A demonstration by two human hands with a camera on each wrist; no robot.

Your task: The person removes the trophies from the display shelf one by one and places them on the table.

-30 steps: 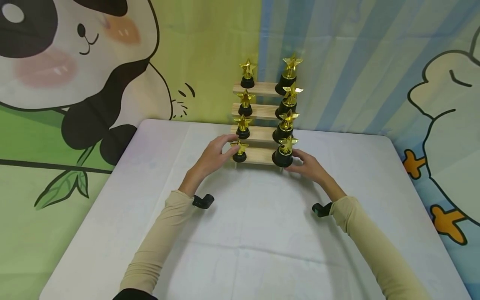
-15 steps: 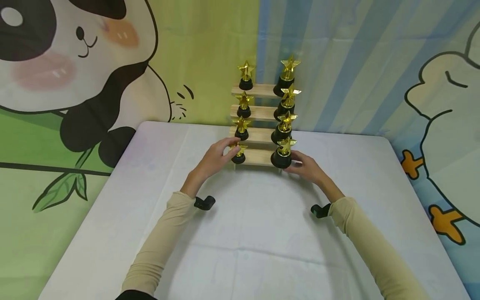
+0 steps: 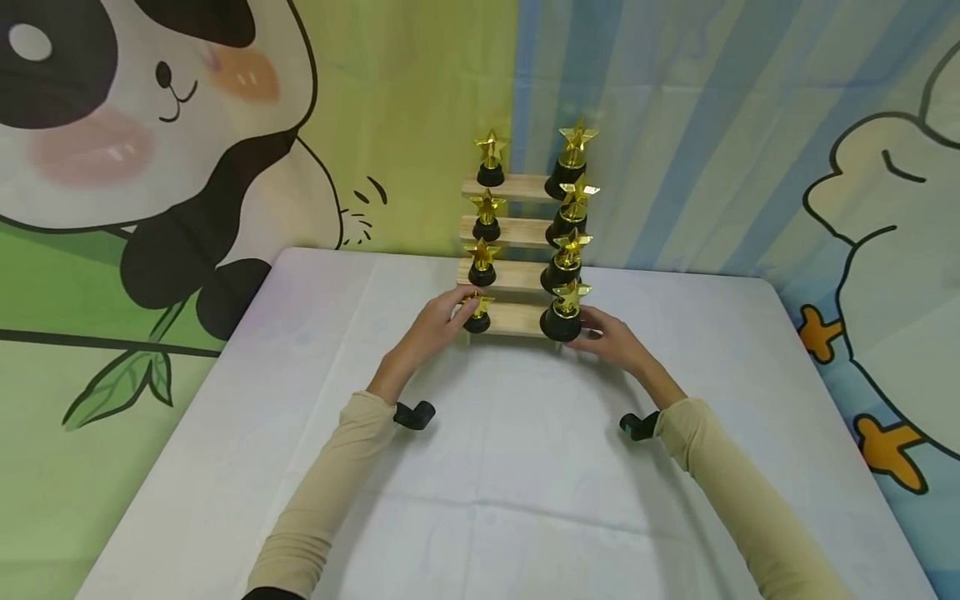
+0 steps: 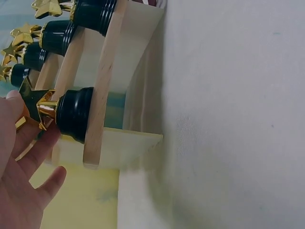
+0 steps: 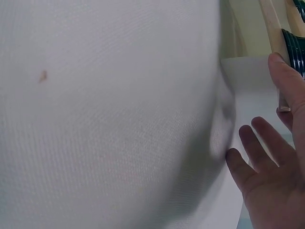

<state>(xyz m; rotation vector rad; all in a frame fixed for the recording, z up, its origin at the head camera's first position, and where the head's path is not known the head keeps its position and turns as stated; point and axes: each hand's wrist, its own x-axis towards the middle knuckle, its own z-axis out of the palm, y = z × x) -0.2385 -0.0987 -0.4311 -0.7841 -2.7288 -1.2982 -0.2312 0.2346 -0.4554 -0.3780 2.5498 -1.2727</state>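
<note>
A stepped wooden rack [image 3: 512, 276] stands at the table's far edge, with small gold star trophies down its left side and larger ones down its right. My left hand [image 3: 438, 323] pinches the star of the small trophy [image 3: 477, 314] on the lowest step; in the left wrist view my fingers [image 4: 40, 145] lie round that trophy [image 4: 71, 114]. At the black base of the large trophy [image 3: 562, 312] on the same step, my right hand [image 3: 609, 337] grips with thumb and forefinger. The right wrist view shows my thumb [image 5: 286, 81] against that base [image 5: 296, 46], the other fingers spread loosely.
A white cloth covers the table [image 3: 487, 483]. Behind the rack hangs a cartoon backdrop [image 3: 225, 125] with a panda. Three more trophies stand above each of the two I touch. Black wrist mounts [image 3: 414, 414] sit on both sleeves.
My left fingers have slid from beside the small trophy's star onto it. The right hand has stayed at the large trophy's base. The view has shifted slightly.
</note>
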